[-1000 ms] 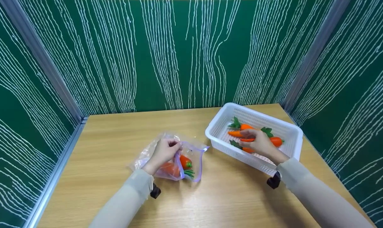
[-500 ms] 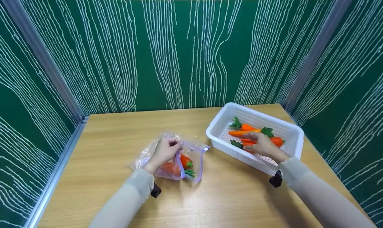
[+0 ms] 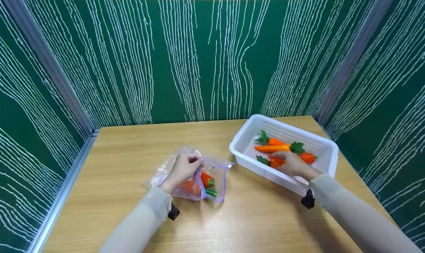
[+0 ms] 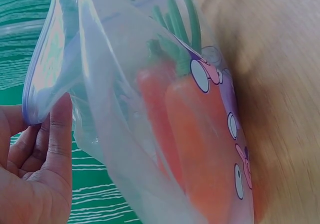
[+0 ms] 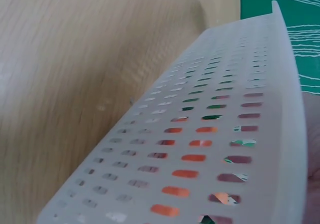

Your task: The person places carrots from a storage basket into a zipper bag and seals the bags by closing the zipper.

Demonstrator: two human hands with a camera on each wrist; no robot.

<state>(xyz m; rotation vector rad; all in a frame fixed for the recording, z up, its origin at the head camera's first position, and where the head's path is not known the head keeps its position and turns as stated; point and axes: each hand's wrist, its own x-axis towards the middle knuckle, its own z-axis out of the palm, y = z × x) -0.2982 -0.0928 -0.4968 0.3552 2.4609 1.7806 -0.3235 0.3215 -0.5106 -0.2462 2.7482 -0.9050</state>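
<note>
Right grip [image 3: 294, 164] at carrot [image 3: 276, 162] in basket [image 5: 272, 134]; hold unclear

Both arms reach forward from the lower edge of the head view, well apart, in pale long sleeves that end at the wrists. The left arm [image 3: 137, 219] slants up and to the right; its hand, the left hand [image 3: 183, 169], is set in a pinch between thumb and fingertips, and the left wrist view shows the other fingers curled behind. The right arm [image 3: 361, 214] slants up and to the left. The right hand [image 3: 295, 165] is back-up, fingers pointing left and downward, their tips partly hidden.
</note>
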